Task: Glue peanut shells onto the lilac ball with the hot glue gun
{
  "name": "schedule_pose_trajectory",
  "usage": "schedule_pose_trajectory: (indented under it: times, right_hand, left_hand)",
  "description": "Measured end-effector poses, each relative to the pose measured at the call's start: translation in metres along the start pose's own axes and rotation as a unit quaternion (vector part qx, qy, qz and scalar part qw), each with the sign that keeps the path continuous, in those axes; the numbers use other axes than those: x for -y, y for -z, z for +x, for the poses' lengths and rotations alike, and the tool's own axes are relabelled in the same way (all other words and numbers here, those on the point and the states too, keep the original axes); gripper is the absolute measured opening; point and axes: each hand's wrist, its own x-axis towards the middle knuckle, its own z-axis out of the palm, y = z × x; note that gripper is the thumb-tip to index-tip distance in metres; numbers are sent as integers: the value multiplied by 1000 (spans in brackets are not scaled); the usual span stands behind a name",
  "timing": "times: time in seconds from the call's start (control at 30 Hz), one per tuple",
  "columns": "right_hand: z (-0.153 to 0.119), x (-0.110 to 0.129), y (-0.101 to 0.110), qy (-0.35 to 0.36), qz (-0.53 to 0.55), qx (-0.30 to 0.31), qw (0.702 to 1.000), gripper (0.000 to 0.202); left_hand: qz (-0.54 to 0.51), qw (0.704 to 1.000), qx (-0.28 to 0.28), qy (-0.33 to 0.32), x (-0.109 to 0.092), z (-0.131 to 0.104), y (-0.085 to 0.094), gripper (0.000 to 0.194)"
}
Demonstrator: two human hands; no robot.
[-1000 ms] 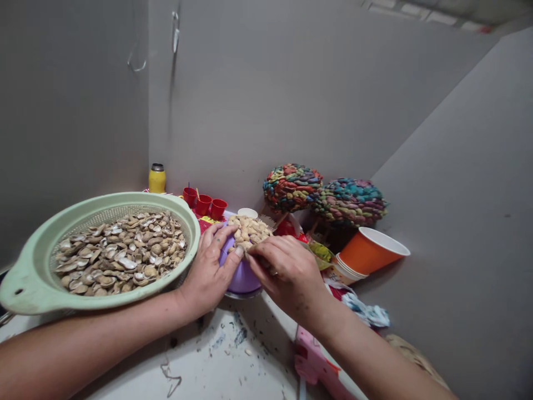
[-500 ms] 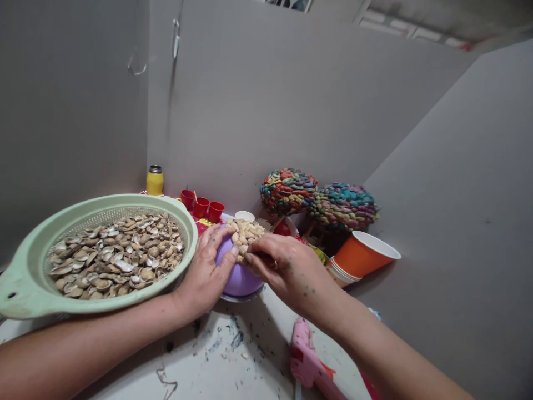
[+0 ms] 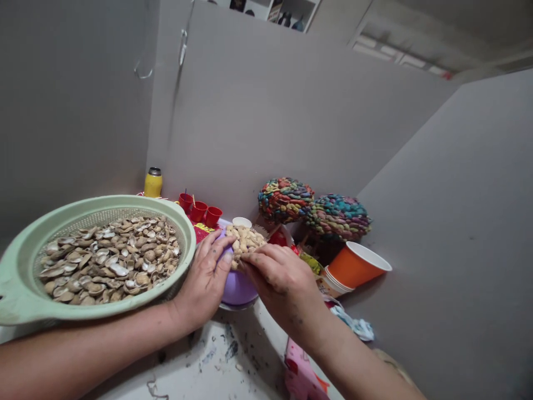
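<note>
A purple rounded form (image 3: pixel 238 289) stands on the table, with pale peanut shells (image 3: pixel 246 240) covering its top. My left hand (image 3: pixel 207 273) lies against its left side, fingers spread and thumb near the shells. On the right, my right hand (image 3: pixel 280 273) has its fingers pinched together at the lower edge of the shells; whatever is between the fingertips is hidden. Left of my hands, a green strainer basket (image 3: pixel 188 236) holds a heap of brown half shells (image 3: pixel 120 261).
Red cups (image 3: pixel 199 211) and a yellow bottle (image 3: pixel 153 183) stand at the back left. Two colourful shell-covered balls (image 3: pixel 286 199), an orange paper cup (image 3: pixel 353 266) and a cloth (image 3: pixel 356 325) are at right. A pink glue gun (image 3: pixel 300 369) lies in front.
The view has shifted slightly. My right hand has turned and its fingertips sit lower against the shells, while my left hand stays on the purple form.
</note>
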Motion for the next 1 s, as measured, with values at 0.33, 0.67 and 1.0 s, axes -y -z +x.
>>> schedule_pose_trajectory:
  times: [0.33,0.67,1.0]
  right_hand:
    - [7,-5,3,-3,87,41,995,13]
    - [14,-8,7,-5,118,88,989,14]
    - [0,-18,18,-153,163,-5,975,13]
  left_hand:
    - [36,998,-6,-45,9,-2,-3,37]
    - [22,999,2,-44,11,-2,-3,37]
    - [26,999,15,-13,2,-1,2,38]
